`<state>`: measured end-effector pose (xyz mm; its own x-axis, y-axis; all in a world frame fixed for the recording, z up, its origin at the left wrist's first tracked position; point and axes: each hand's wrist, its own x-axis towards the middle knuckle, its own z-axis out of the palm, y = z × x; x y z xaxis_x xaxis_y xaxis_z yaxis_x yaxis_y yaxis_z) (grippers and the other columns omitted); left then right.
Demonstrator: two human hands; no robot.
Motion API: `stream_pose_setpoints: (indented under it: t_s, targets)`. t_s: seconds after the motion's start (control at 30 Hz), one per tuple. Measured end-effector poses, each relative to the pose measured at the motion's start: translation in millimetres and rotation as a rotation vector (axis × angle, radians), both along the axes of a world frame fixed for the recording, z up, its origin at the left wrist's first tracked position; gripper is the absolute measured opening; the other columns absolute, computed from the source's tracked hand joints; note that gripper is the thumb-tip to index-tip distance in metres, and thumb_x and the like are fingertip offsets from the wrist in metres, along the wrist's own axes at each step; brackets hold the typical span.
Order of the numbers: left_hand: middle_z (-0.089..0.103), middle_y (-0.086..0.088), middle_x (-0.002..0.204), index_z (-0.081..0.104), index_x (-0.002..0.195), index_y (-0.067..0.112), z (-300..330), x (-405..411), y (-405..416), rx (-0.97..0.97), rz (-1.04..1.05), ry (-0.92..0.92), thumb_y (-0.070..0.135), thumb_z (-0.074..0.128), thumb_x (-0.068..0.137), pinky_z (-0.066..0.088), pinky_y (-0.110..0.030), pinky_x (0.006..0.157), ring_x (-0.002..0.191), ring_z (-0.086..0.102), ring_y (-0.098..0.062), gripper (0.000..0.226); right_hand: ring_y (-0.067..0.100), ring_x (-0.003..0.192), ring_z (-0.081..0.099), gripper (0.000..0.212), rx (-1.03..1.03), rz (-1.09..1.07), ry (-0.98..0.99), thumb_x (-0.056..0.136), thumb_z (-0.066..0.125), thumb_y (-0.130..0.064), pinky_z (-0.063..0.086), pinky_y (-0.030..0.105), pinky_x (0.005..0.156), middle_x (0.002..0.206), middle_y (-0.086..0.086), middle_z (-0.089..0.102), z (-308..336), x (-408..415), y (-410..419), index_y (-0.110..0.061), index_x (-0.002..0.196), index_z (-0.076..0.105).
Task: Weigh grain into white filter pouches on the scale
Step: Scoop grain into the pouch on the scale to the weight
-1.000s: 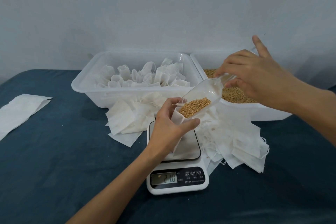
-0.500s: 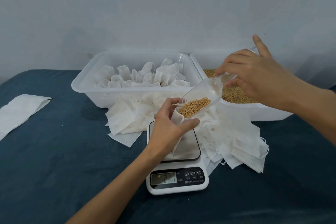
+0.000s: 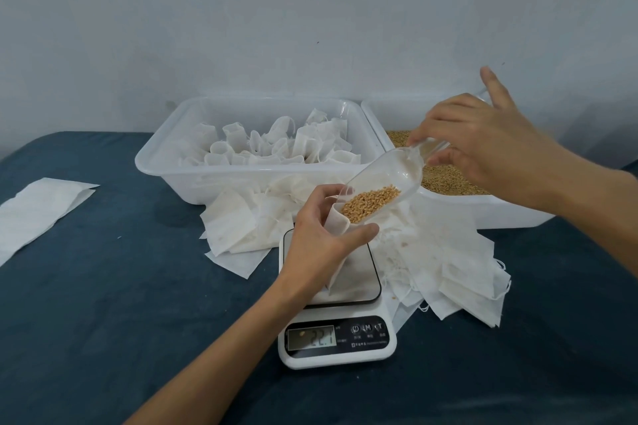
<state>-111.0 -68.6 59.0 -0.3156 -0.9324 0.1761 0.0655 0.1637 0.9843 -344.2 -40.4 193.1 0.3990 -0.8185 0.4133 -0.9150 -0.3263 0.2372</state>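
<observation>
A: We have the left hand (image 3: 319, 240) curled round the neck of the open pouch (image 3: 336, 221), which stands on the scale (image 3: 336, 321). The right hand (image 3: 483, 145) pinches the handle of the clear scoop (image 3: 383, 183), tilted down so its lip sits at the pouch mouth, with grain (image 3: 371, 202) piled at the low end.

B: What could go wrong for us from here?

A: The pouch is limp and only our fingers keep it open. If the mouth folds while grain slides, kernels could land on the scale plate or among the loose empty pouches (image 3: 445, 262) beside it. Too steep a tilt could dump the whole load and overshoot the weight.

B: And the reading itself?

A: Our left hand seems to rest weight on the pouch, so we judge the number unreliable until we let go.

B: What has changed since half a second ago?

A: Very little. Both hands and the scoop sit almost where they were. The display (image 3: 312, 337) now looks like 22.1; earlier it read lower, though too blurred to be sure. So grain is trickling in slowly.

B: The supply?

A: The grain tub (image 3: 459, 214) is behind on the right, the tub of pouches (image 3: 179, 176) on the left.
</observation>
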Motion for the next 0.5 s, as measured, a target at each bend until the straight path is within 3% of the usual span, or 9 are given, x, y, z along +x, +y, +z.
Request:
stream_pose_setpoints:
  t_s: [0.17,0.5]
  targets:
    - [0.076,0.014,0.115,0.060,0.124,0.030,1.4,0.7,0.6,0.007,0.004,0.001,0.027,0.088,0.071,0.057,-0.028,0.092,0.103,0.074,-0.009,0.059,0.028,0.119,0.058,0.031,0.001,-0.008,0.003,0.087,0.075,-0.013,0.001,0.066,0.120,0.110,0.002,0.068,0.3,0.6,-0.5,-0.016,0.117,0.071]
    - [0.076,0.007,0.116,0.061,0.124,0.029,-0.7,1.0,-0.1,0.015,0.019,-0.014,0.017,0.089,0.078,0.059,-0.037,0.095,0.102,0.075,-0.014,0.055,0.028,0.120,0.058,0.032,0.006,-0.023,0.008,0.087,0.074,-0.014,0.001,0.066,0.120,0.111,0.001,0.068,-1.6,-0.1,-1.9,-0.017,0.118,0.071]
